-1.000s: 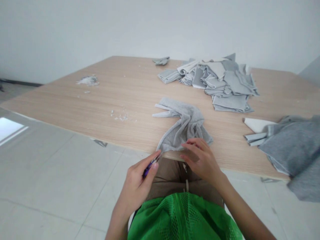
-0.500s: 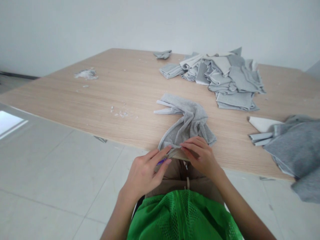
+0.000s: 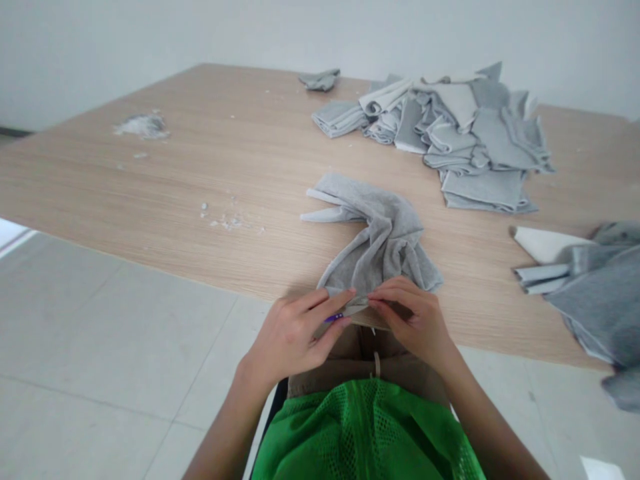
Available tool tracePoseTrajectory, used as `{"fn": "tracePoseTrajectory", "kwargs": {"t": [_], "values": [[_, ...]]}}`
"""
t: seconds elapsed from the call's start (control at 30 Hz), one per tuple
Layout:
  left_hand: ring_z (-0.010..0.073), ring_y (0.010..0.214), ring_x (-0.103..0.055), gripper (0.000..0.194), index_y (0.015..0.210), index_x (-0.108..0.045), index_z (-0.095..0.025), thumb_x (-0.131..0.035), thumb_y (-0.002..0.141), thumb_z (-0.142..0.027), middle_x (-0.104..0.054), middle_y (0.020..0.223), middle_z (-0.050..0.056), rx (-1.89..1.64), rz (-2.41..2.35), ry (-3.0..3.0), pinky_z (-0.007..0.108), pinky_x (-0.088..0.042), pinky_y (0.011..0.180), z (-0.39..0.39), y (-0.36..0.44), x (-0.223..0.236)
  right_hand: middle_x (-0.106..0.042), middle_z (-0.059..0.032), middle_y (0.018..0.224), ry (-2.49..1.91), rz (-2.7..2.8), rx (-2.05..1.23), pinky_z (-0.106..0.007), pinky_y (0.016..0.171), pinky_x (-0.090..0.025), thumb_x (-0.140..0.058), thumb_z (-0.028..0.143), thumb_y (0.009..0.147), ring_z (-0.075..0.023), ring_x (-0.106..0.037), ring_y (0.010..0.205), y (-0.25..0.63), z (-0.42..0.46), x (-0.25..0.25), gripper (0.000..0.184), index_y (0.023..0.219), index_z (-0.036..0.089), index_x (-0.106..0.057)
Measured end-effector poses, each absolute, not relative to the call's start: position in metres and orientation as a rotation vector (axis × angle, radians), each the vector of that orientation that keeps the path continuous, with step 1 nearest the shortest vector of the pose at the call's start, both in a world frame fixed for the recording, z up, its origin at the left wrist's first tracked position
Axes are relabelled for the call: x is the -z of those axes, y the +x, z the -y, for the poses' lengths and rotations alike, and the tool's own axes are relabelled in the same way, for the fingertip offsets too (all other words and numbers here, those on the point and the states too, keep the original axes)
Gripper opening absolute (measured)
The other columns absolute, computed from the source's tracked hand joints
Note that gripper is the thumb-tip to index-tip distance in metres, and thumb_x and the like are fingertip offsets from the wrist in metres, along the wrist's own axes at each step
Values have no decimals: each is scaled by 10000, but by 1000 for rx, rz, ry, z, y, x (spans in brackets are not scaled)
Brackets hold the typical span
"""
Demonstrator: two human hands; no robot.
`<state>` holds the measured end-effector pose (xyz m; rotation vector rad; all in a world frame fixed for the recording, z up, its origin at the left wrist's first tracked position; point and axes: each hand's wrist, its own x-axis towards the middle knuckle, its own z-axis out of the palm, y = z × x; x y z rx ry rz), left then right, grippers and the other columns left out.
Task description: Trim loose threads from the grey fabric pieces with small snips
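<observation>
A crumpled grey fabric piece [image 3: 380,230], with two pale-edged strips at its left end, lies at the table's front edge. My left hand [image 3: 300,333] is closed on a small purple tool [image 3: 334,318]; most of the tool is hidden by the fingers, so its kind is unclear. The left fingertips also touch the fabric's near edge. My right hand [image 3: 413,317] pinches that same edge just to the right, thumb against forefinger. The fingertips of both hands almost meet.
Folded grey and white fabric pieces form a heap [image 3: 465,140] at the back right. More grey cloth [image 3: 600,293] hangs over the front edge at right. White lint [image 3: 144,125] and small scraps [image 3: 230,220] lie on the wooden table [image 3: 165,193].
The view has shifted slightly, so the table items appear displaced. My left fingers are a little farther right along the fabric edge, closer to my right fingertips. Both grips persist.
</observation>
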<state>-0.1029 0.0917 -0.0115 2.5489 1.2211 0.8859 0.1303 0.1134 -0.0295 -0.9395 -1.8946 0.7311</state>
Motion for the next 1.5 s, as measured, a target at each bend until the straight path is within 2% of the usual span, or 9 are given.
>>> {"fn": "tracePoseTrajectory", "kwargs": {"t": [0.13,0.43,0.8,1.5], "values": [[134,699,-669,390,1296,-634,-185,-658,909,-226,-725,956,38,-932,-1174,2564,257,-494,564,-97,-102,15,-722,-31,915,-1001,1860,-835,-299,798,-526,-646,169,924,-159,-661,880,131,-114,27,89,950,224,-711],[124,668,-622,390,1267,-638,-164,-701,883,-193,-660,819,0,-1054,-1129,2592,257,-465,566,-104,-95,16,-716,-9,852,-1096,1676,-1171,-274,759,-482,-666,215,920,-142,-644,824,131,-116,19,63,895,222,-723],[127,668,-602,419,1305,-615,-133,-695,894,-160,-625,771,-10,-1043,-1051,2650,274,-468,587,-110,-90,14,-708,-3,828,-1033,1457,-1483,-253,722,-449,-686,297,915,-134,-621,800,135,-124,19,112,861,214,-738],[124,660,-601,362,1274,-620,-127,-668,917,-164,-634,798,0,-1042,-1074,2691,263,-482,579,-108,-85,9,-718,-13,819,-1018,1380,-1537,-263,718,-459,-696,320,901,-141,-624,789,136,-125,19,137,844,203,-740]]}}
